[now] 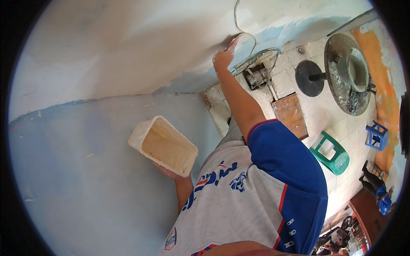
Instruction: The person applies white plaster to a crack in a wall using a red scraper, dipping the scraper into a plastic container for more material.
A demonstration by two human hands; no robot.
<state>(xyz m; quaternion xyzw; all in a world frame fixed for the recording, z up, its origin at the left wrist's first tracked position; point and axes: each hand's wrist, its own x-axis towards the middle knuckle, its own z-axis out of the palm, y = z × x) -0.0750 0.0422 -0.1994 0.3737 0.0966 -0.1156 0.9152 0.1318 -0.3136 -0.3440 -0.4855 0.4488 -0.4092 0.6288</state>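
My left hand [167, 171] supports a white rectangular plastic tub [190, 163] from below, with its fingers mostly hidden. The tub is tilted, and beige paste coats its inside. My right arm stretches out to the wall [171, 47], which is partly coated in off-white over blue. At its surface, beside a hanging cable, is my right hand [224, 59], smeared with white. Its fingers are curled round something thin with a reddish edge, too small to make out.
A cable [236, 19] runs down the wall to a small motor or pump [256, 78] in a floor recess. Beyond stand a round table [335, 55] bearing a bucket [358, 70], a green stool [337, 161] and a blue stool [376, 135]. A person [380, 190] is at far right.
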